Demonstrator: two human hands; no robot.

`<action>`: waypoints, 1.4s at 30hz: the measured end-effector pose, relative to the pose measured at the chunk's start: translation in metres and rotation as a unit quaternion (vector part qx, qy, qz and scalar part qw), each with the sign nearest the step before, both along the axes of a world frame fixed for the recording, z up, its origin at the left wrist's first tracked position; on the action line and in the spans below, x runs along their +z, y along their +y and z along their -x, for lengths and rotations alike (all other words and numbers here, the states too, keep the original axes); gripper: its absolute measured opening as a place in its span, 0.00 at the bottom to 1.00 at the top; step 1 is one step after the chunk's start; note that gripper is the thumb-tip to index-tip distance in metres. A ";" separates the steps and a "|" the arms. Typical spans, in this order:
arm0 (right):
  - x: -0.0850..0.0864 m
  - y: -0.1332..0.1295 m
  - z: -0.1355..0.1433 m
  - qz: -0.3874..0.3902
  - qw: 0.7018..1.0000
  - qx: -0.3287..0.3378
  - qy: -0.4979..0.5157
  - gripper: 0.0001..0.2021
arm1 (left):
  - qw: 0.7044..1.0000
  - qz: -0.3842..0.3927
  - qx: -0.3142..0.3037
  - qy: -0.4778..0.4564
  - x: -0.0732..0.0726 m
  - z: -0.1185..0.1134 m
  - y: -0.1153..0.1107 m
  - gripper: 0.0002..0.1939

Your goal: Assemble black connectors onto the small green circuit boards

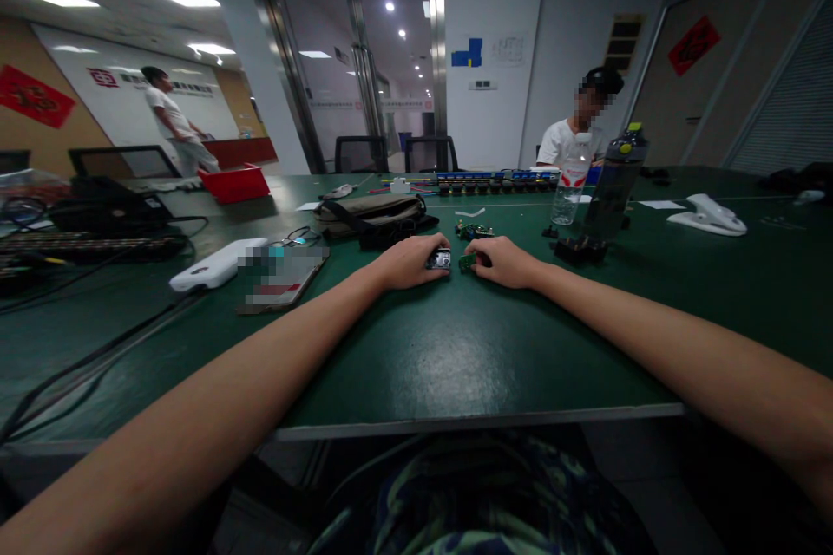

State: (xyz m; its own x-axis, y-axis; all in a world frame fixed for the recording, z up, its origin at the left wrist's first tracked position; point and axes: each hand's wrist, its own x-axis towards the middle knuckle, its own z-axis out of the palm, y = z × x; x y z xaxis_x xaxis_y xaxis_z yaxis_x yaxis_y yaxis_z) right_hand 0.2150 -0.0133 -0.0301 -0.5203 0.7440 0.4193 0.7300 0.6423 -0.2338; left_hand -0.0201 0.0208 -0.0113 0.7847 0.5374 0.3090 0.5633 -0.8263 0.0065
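Note:
Over the middle of the green table, my left hand [411, 262] is closed around a small silvery module [441, 259], its fingers behind and its thumb in front. A short gap to the right, my right hand [506, 261] pinches a small green circuit board [467, 262] by its right side. The two parts face each other but do not touch. Just behind my hands lies a loose pile of small green circuit boards [474, 230]. Fine detail on both held parts is too small to make out.
A khaki bag [374, 215] lies behind my left hand. Left of it are a phone [286, 282], a white device [218, 264] with cables and a red bin [234, 183]. To the right stand a clear bottle [568, 195] and a dark bottle [615, 186]. A person [566, 143] sits opposite.

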 end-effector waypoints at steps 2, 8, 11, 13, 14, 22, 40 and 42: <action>0.000 0.000 0.000 -0.001 1.000 0.000 -0.001 0.08 | 1.000 0.002 0.001 0.001 0.000 0.000 0.000 0.22; -0.001 0.000 0.000 -0.009 1.000 -0.002 -0.005 0.08 | 1.000 0.005 0.001 -0.005 0.000 0.000 0.000 0.21; -0.001 0.001 0.000 -0.011 1.000 -0.002 -0.006 0.08 | 1.000 0.008 0.001 -0.009 0.000 0.000 -0.001 0.21; -0.001 0.001 -0.001 -0.013 1.000 0.000 -0.003 0.08 | 1.000 0.010 0.002 -0.008 0.000 0.000 -0.001 0.21; -0.002 0.001 -0.001 -0.015 1.000 0.002 -0.001 0.08 | 1.000 0.010 0.002 -0.008 0.001 0.000 -0.001 0.21; -0.001 -0.001 0.000 -0.016 1.000 0.009 0.000 0.06 | 1.000 0.003 0.005 -0.004 0.000 0.001 -0.001 0.21; -0.003 0.000 0.000 -0.022 0.999 0.032 0.003 0.05 | 0.999 0.002 -0.028 -0.027 -0.002 -0.001 -0.003 0.18; -0.003 0.000 0.000 -0.022 0.999 0.034 0.004 0.04 | 0.999 -0.001 -0.031 -0.034 -0.002 -0.001 -0.003 0.17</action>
State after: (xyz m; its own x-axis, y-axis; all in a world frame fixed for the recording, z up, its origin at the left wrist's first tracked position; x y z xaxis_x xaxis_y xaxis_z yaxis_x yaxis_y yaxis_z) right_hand 0.2149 -0.0134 -0.0330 -0.5652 0.6881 0.4550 0.6833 0.6995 -0.2091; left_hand -0.0192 0.0179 -0.0129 0.7940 0.4876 0.3632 0.5091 -0.8597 0.0413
